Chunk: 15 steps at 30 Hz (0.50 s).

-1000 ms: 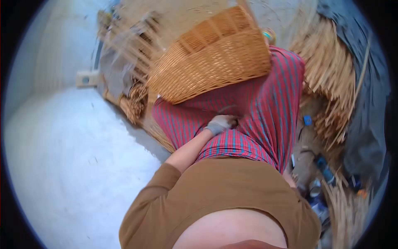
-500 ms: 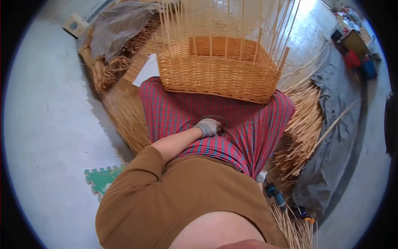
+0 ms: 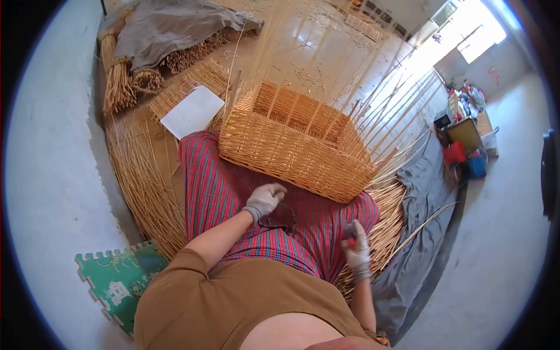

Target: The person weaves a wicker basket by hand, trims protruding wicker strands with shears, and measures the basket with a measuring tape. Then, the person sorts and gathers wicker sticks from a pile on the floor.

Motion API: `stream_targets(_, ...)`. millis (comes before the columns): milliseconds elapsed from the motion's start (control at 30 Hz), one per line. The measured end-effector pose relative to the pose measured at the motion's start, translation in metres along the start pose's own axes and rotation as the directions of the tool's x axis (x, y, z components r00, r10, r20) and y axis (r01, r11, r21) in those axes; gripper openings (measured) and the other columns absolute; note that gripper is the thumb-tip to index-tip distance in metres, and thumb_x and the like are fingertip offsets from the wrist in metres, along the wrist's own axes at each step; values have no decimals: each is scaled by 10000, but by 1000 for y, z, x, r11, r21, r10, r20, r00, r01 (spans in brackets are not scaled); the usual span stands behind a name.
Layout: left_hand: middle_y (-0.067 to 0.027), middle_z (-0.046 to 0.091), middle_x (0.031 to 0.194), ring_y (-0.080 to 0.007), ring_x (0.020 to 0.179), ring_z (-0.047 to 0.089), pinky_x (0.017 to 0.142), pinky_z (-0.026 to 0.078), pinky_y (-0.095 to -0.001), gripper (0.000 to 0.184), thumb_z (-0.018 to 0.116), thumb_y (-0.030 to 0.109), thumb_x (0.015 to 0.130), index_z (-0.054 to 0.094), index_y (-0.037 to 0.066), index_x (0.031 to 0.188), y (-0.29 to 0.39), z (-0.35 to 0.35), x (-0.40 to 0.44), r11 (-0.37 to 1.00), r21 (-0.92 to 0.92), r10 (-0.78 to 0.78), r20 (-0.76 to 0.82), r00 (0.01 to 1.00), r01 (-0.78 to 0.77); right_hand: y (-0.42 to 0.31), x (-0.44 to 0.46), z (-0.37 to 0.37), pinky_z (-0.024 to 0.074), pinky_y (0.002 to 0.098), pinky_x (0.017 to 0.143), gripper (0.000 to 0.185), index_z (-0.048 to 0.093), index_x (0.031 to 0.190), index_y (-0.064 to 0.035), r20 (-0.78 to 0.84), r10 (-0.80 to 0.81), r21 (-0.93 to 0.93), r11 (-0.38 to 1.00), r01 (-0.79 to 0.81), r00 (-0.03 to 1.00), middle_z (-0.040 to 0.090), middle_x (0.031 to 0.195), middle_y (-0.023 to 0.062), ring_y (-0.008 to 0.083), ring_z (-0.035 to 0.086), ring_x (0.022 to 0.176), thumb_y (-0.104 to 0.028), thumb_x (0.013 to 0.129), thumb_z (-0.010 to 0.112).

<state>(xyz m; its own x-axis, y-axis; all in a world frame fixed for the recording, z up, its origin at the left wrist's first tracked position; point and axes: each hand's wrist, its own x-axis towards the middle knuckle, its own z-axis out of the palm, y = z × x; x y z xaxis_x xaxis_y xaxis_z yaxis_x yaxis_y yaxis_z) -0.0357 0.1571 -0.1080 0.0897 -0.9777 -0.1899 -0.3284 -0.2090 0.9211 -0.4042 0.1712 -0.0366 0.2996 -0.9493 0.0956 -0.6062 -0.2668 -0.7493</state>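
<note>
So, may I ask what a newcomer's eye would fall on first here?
Probably the wicker basket, tall stakes rising from its rim, on the red striped cloth over the lap. Below it in view are the gloved left hand and right hand, the latter holding a dark-and-red tool. A green puzzle-edged mat stands out at lower left.

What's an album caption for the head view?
Wicker basket with tall stakes on red striped cloth; gloved left hand nearby, gloved right hand holding a small tool.

Green foam mat (image 3: pixel 119 274) at left, white sheet (image 3: pixel 192 111) ahead — grey cloth (image 3: pixel 429 181) at right.
</note>
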Motion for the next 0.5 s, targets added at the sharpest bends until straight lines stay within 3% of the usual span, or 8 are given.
stream_targets(67, -112, 725, 1077, -203, 1003, 683, 880, 524, -312, 214, 608, 93, 958, 687, 37, 1148, 3, -22, 8, 934, -345, -12, -297, 955, -95, -16, 10, 14, 413, 405, 1073, 692, 490, 1417, -82, 69, -40, -383, 922, 64, 997, 580, 1268, 155, 319, 532, 1227, -29, 773, 738)
stream_targets(167, -37, 631, 836, -116, 730, 584, 699, 535, -290, 598, 657, -25, 906, 441, 105, 1449, 7, -73, 29, 924, -254, 28, -699, 714, -285, -34, 52, 29, 492, 360, 897, 559, 534, 1344, -62, -34, -214, -426, 887, 179, 976, 648, 1022, 75, 230, 618, 972, -78, 823, 736)
stream_targets(200, 0, 589, 854, -86, 737, 528, 697, 501, -250, 618, 596, -66, 928, 395, 115, 1484, 23, -97, 30, 943, -123, 103, -775, 624, -308, -64, 74, 29, 489, 318, 790, 477, 537, 1331, -56, 24, 24, -34, 999, -23, 999, 623, 935, 42, 174, 594, 849, -101, 880, 687)
stream_targets(233, -2, 593, 896, -87, 733, 525, 693, 506, -249, 619, 616, -62, 925, 410, 110, 1483, 25, -114, 41, 921, -97, 155, -798, 582, -378, -96, 99, 30, 486, 275, 682, 400, 540, 1318, -50, 161, 225, 340, 902, -268, 961, 598, 849, 8, 117, 570, 725, -124, 937, 638)
stream_targets(267, -2, 593, 896, -87, 733, 525, 693, 506, -249, 619, 616, -62, 925, 410, 110, 1483, 32, -127, 47, 921, -110, 142, -798, 586, -373, -128, 129, 34, 404, 218, 551, 338, 539, 1315, -38, 206, 123, 219, 961, -168, 971, 542, 774, -24, 50, 477, 605, -160, 999, 547)
stream_targets(333, -10, 594, 950, -89, 750, 528, 692, 505, -244, 526, 623, -61, 929, 501, 92, 1417, 45, -146, 61, 899, -172, 147, -747, 648, -403, -192, 176, 48, 418, 232, 562, 341, 564, 1282, -37, 369, 127, 273, 932, -238, 921, 589, 791, -4, 68, 515, 616, -234, 1006, 536)
stream_targets(367, -13, 590, 986, -92, 768, 534, 710, 503, -229, 359, 612, -58, 940, 615, 55, 1281, 30, -143, 81, 786, -128, 294, -783, 548, -605, -221, 200, 58, 424, 242, 566, 365, 575, 1264, -34, 408, 86, 250, 947, -202, 909, 603, 790, 6, 80, 527, 614, -292, 1008, 539)
stream_targets(500, -39, 640, 1035, -112, 865, 614, 796, 535, -231, 274, 583, -124, 916, 684, 2, 1137, 5, -133, 87, 579, -332, 263, -788, 556, -745, -294, 288, 97, 496, 335, 652, 700, 624, 1158, -31, 669, 188, -355, 931, 87, 719, 668, 842, 85, 175, 622, 671, -663, 969, 387)
